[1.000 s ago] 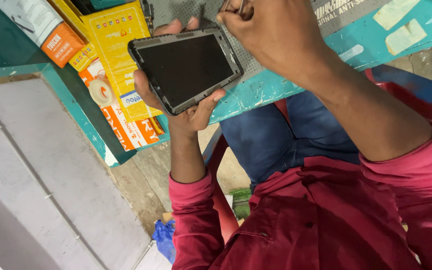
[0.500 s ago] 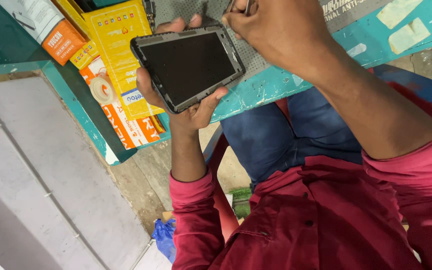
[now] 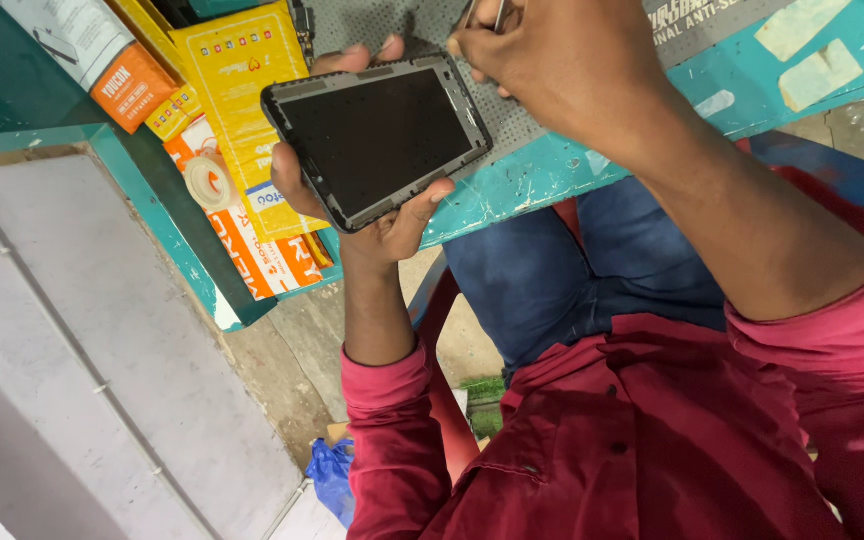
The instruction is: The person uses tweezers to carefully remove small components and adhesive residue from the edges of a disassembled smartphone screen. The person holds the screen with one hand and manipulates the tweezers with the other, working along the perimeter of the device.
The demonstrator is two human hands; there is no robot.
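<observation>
Head view shows the left hand (image 3: 352, 215) gripping a dark tablet (image 3: 377, 140) from beneath, off the tabletop's (image 3: 572, 170) near edge, while the right hand (image 3: 552, 55) pinches a thin metal tool (image 3: 482, 12) by its far corner. A slip could scratch the screen or drop it; no container's contents are visible beyond stacked yellow and orange boxes (image 3: 237, 120) at the left edge.

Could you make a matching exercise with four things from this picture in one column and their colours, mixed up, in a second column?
Things:
1. flat rectangular tablet with dark screen, in left hand
2. long-sleeved shirt
3. worn painted table edge
4. crumpled plastic bag on floor

Colours:
A. teal
B. blue
C. black
D. dark red

Pairs: 1-C, 2-D, 3-A, 4-B
</observation>
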